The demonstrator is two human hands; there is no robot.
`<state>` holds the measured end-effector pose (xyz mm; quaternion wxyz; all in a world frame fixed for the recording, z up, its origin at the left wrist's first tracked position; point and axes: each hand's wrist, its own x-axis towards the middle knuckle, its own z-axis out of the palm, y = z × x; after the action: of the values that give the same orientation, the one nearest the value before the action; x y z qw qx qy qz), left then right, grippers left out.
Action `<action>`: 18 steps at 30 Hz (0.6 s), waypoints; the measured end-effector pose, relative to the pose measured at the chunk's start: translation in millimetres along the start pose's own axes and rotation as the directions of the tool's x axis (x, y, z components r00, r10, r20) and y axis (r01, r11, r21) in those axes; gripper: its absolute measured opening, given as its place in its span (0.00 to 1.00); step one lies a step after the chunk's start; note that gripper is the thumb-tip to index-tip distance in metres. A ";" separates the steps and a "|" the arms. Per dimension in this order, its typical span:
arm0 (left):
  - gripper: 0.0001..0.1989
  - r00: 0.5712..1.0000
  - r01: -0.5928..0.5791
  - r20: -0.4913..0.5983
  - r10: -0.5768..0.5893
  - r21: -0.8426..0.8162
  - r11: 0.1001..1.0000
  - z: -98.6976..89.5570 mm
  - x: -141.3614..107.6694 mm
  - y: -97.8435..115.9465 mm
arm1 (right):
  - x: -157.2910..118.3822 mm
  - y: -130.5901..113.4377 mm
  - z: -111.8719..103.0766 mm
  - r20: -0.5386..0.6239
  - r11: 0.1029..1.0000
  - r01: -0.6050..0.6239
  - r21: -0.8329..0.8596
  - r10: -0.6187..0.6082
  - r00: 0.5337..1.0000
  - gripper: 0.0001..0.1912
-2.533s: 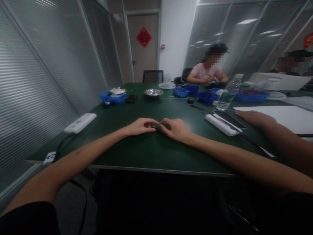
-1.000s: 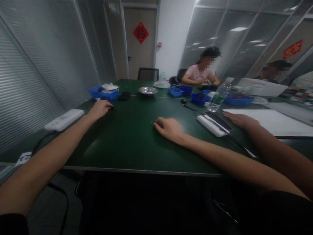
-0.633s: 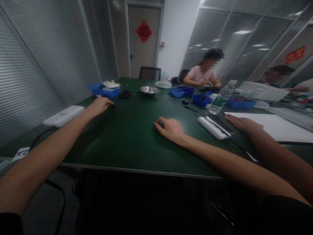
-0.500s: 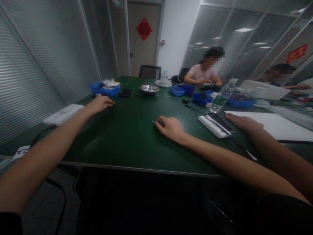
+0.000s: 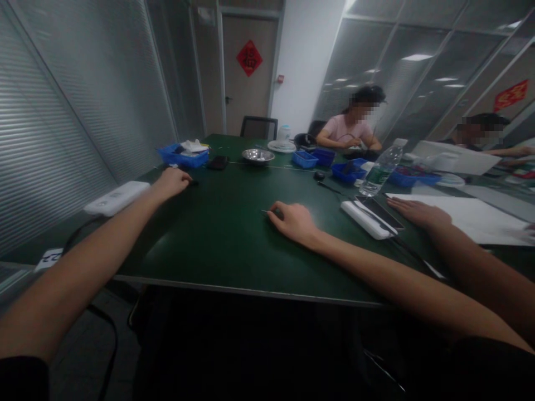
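Observation:
My left hand [image 5: 173, 182] is closed near the left side of the green table [image 5: 225, 239], just in front of a blue basket [image 5: 190, 160] with white tissue in it. A small dark thing [image 5: 193, 182] shows at its fingertips, too small to name. Closer to me, my right hand [image 5: 293, 221] rests on the tabletop, thumb and forefinger pinched on a thin needle-like piece [image 5: 264, 211] that points left. Beyond my hands stands a metal bowl [image 5: 258, 157].
Right of my right hand lie a white power strip [image 5: 368, 220] and a phone [image 5: 382, 211]; a bottle [image 5: 382, 170] stands behind. Another person's hand [image 5: 422, 211] rests on white paper [image 5: 476, 223]. Another white power strip [image 5: 117, 197] is at left. Two people sit farther back.
The camera view has shifted slightly. At my left fingertips a small dark thing now shows. My right hand keeps its pinch and its place on the table.

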<state>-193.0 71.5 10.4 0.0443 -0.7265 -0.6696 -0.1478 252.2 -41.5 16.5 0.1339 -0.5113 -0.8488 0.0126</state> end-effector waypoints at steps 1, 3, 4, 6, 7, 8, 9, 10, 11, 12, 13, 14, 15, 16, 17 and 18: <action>0.19 1.000 0.004 0.001 -0.004 0.006 1.000 1.5 0.7 3.4 | 0.1 0.1 0.1 -0.001 1.000 0.000 -0.001 0.000 1.000 0.19; 0.18 1.000 0.016 0.005 -0.016 -0.007 1.000 4.8 2.0 9.4 | 0.2 0.2 0.0 0.006 1.000 -0.001 0.004 0.001 1.000 0.19; 0.18 1.000 0.017 0.006 -0.016 -0.027 1.000 6.2 2.5 11.3 | 0.2 0.1 -0.1 0.011 1.000 0.000 0.013 0.000 1.000 0.20; 0.17 1.000 0.003 0.002 -0.003 -0.080 0.997 8.1 2.7 12.8 | 0.2 -0.1 -0.3 0.019 1.000 -0.001 0.024 0.000 1.000 0.20; 0.16 1.000 -0.005 -0.001 0.004 -0.106 0.994 8.5 2.6 12.4 | 0.3 -0.2 -0.4 0.019 1.000 -0.003 0.023 0.002 1.000 0.20; 0.16 1.000 -0.010 -0.004 0.009 -0.129 0.992 8.7 2.4 11.7 | 0.4 -0.4 -0.4 0.018 1.000 -0.006 0.019 0.006 1.000 0.20; 0.15 1.000 -0.009 -0.005 0.008 -0.152 0.988 8.6 2.4 10.8 | 0.4 -0.5 -0.4 0.017 1.000 -0.010 0.013 0.010 1.000 0.20; 0.15 1.000 -0.003 -0.003 0.002 -0.175 0.985 8.6 2.5 10.0 | 0.5 -0.6 -0.3 0.017 1.000 -0.014 0.005 0.014 1.000 0.20; 0.16 1.000 0.008 0.002 -0.008 -0.198 0.980 8.5 2.8 9.4 | 0.5 -0.8 -0.3 0.019 1.000 -0.017 -0.001 0.017 1.000 0.20; 0.16 1.000 0.018 0.013 -0.016 -0.220 0.975 8.5 3.4 9.3 | 0.5 -0.9 -0.2 0.022 1.000 -0.017 -0.007 0.017 1.000 0.21; 0.17 0.999 0.030 0.024 -0.025 -0.239 0.970 8.7 4.1 9.5 | 0.4 -0.9 -0.1 0.025 1.000 -0.016 -0.012 0.016 1.000 0.21; 0.18 0.999 0.041 0.033 -0.034 -0.254 0.966 9.1 4.9 10.2 | 0.3 -1.0 0.1 0.024 1.000 -0.013 -0.015 0.014 1.000 0.21; 0.19 0.998 0.053 0.037 -0.044 -0.263 0.963 9.7 5.6 11.1 | 0.3 -0.9 0.3 0.021 1.000 -0.010 -0.016 0.010 1.000 0.21; 0.19 0.998 0.059 0.036 -0.051 -0.269 0.961 10.5 6.2 12.0 | 0.2 -0.9 0.7 0.017 1.000 -0.006 -0.017 0.007 1.000 0.20; 0.20 0.998 0.058 0.027 -0.053 -0.273 0.960 11.5 6.6 12.9 | 0.2 -0.8 1.1 0.012 1.000 -0.005 -0.020 0.005 1.000 0.20; 0.21 0.999 0.051 0.013 -0.049 -0.277 0.960 12.7 6.7 13.6 | 0.2 -0.6 1.5 0.008 1.000 -0.005 -0.024 0.005 1.000 0.20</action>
<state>-177.2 79.9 2.0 -0.0635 -0.7087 -0.6607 -0.2391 251.2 -41.4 15.2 0.1245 -0.5150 -0.8481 0.0050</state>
